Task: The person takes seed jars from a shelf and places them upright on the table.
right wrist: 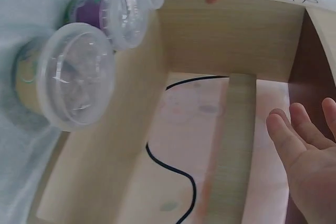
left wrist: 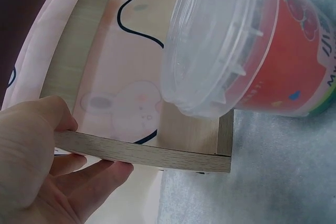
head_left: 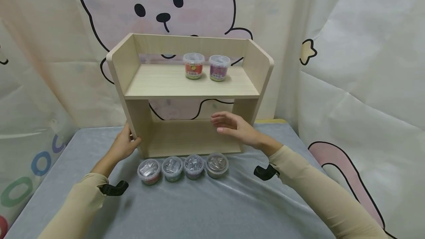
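A pale wooden two-tier shelf [head_left: 159,84] stands on the cloth-covered table. My left hand [head_left: 123,146] grips the lower front edge of its left side panel, thumb on one face and fingers on the other in the left wrist view. In front of the lower compartment, toward its right side, my right hand [head_left: 236,127] hovers with loosely extended fingers and holds nothing. On the upper tier sit an orange-labelled tub [head_left: 193,67] and a purple-labelled tub [head_left: 218,69], both clear plastic. Several lidded tubs line the shelf's front, from a red-labelled tub [head_left: 148,171] to a tan tub [head_left: 217,165].
Grey-blue cloth [head_left: 199,209] covers the table. A cartoon-printed curtain [head_left: 272,17] hangs behind the shelf, and another curtain [head_left: 362,65] hangs at the right. Dark wrist straps [head_left: 113,189] hang below both cuffs.
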A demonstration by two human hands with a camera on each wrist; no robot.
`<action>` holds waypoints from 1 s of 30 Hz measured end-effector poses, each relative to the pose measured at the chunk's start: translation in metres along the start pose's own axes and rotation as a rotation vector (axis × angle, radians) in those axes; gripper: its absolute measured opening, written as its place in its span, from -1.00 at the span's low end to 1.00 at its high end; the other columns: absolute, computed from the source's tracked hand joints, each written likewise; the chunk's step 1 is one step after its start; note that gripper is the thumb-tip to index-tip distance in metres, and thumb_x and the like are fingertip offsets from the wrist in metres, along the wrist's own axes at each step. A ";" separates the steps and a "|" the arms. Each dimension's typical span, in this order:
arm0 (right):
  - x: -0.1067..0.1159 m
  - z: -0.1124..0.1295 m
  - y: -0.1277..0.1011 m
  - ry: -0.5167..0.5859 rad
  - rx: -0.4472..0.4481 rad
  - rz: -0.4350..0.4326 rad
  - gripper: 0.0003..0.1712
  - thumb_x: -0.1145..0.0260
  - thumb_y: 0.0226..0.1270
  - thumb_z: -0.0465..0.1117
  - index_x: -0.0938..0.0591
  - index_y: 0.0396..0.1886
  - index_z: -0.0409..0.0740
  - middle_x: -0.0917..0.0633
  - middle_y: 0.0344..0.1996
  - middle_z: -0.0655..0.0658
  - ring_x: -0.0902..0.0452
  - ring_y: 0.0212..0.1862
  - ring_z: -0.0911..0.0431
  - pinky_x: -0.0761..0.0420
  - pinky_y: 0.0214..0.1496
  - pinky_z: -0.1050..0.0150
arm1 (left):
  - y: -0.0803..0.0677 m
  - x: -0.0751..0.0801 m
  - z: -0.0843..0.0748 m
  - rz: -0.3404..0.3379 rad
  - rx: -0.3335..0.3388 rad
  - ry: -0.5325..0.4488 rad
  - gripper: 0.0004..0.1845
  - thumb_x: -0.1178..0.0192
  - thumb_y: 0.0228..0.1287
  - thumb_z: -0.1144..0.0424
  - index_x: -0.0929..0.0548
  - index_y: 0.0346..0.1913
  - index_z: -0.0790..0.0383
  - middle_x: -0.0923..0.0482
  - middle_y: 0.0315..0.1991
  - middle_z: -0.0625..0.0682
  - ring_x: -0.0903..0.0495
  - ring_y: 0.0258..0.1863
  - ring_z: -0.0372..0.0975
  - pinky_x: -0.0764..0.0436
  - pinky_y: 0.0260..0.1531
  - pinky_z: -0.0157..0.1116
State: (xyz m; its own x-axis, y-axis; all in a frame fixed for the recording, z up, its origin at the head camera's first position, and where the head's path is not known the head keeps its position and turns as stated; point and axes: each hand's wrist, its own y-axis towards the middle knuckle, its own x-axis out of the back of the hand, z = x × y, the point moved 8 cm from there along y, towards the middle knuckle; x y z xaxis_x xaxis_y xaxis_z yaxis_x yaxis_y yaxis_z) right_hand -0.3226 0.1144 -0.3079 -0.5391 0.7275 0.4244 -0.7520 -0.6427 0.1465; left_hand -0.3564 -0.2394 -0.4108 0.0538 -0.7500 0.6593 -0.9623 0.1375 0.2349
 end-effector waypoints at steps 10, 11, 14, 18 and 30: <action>0.011 0.037 0.014 0.037 0.038 -0.044 -0.40 -0.14 0.47 -0.28 -0.31 0.46 -0.24 -0.45 0.41 -0.29 -0.37 0.45 -0.22 -0.51 0.47 0.02 | 0.000 0.002 0.001 -0.015 -0.012 -0.004 -0.32 -0.07 0.34 0.48 -0.05 0.45 0.35 -0.35 0.30 0.53 -0.44 0.29 0.37 -0.57 0.19 0.28; 0.012 0.041 0.016 0.045 0.039 -0.051 -0.40 -0.13 0.48 -0.27 -0.30 0.47 -0.23 -0.44 0.42 -0.28 -0.37 0.46 -0.21 -0.50 0.48 0.01 | -0.001 0.002 0.001 -0.016 -0.010 -0.004 -0.32 -0.07 0.33 0.48 -0.05 0.45 0.35 -0.35 0.30 0.53 -0.43 0.29 0.37 -0.57 0.19 0.28; 0.016 0.048 0.022 0.085 0.043 -0.066 -0.38 -0.10 0.48 -0.27 -0.26 0.49 -0.23 -0.40 0.44 -0.29 -0.37 0.46 -0.19 -0.48 0.50 0.01 | -0.001 0.003 0.001 -0.017 -0.006 -0.005 -0.32 -0.06 0.33 0.47 -0.05 0.45 0.35 -0.34 0.31 0.52 -0.43 0.29 0.37 -0.56 0.19 0.29; 0.020 0.057 0.028 0.186 0.058 -0.085 -0.37 -0.03 0.49 -0.27 -0.21 0.51 -0.28 -0.33 0.47 -0.37 -0.35 0.46 -0.21 -0.43 0.53 -0.03 | 0.000 0.002 0.000 -0.017 -0.004 0.005 -0.33 -0.05 0.34 0.46 -0.05 0.45 0.35 -0.35 0.30 0.55 -0.44 0.28 0.39 -0.59 0.16 0.28; 0.034 0.077 0.049 0.318 0.036 -0.179 -0.35 0.06 0.55 -0.21 -0.12 0.56 -0.23 -0.20 0.51 -0.44 -0.24 0.51 -0.29 -0.30 0.61 -0.01 | -0.001 -0.001 0.001 0.002 0.004 0.005 -0.33 -0.04 0.36 0.45 -0.04 0.45 0.35 -0.33 0.31 0.57 -0.44 0.28 0.41 -0.64 0.11 0.26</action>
State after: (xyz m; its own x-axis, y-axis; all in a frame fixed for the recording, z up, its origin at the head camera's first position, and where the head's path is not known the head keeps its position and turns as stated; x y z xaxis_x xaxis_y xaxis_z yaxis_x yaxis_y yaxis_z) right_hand -0.3488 0.0887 -0.2177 -0.4956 0.8637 0.0913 -0.8341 -0.5027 0.2273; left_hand -0.3561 -0.2397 -0.4122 0.0534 -0.7468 0.6629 -0.9634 0.1362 0.2310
